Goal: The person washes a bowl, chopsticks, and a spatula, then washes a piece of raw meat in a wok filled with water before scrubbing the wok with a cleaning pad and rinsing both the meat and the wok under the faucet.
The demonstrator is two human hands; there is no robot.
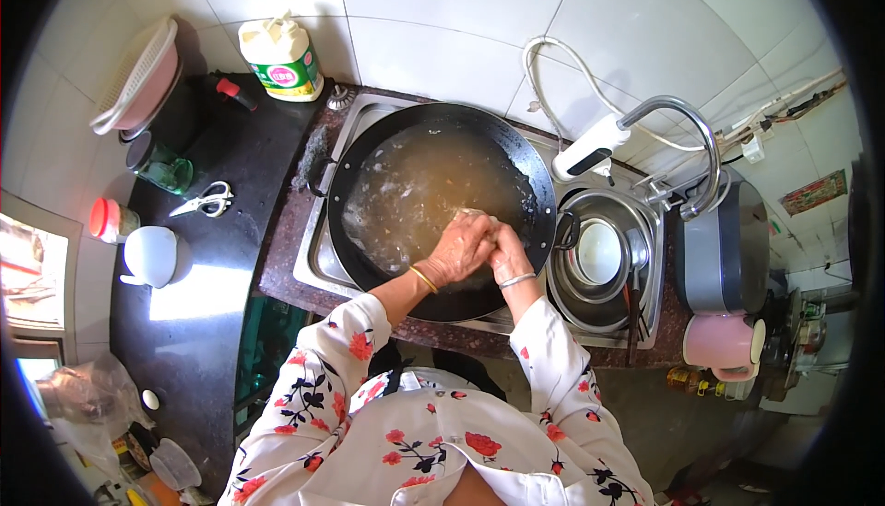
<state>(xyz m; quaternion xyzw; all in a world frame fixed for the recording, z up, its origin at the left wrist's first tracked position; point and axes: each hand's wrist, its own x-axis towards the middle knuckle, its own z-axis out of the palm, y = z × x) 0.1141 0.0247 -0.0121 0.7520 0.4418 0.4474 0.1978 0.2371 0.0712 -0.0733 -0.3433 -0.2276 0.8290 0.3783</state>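
Note:
A large black wok (442, 110) rests across the left basin of a steel sink, filled with cloudy brownish water (422, 174) that carries some foam and small bits. Over its near right part, my left hand (462, 247) and my right hand (508, 251) are pressed together with fingers curled. Whatever may be between them is hidden by the fingers. A gold-coloured bangle (423, 279) circles my left wrist, and a silver-coloured one (517, 280) my right. The wok's right handle (568, 229) overhangs the neighbouring basin.
Nested steel bowls (563, 292), a white bowl (600, 252) and a ladle (637, 249) sit in the right basin. Above arches a faucet (705, 133) with a white heater body (588, 150). Scissors (207, 200), a jar (162, 166) and a jug (283, 60) stand left; a pink kettle (722, 343) right.

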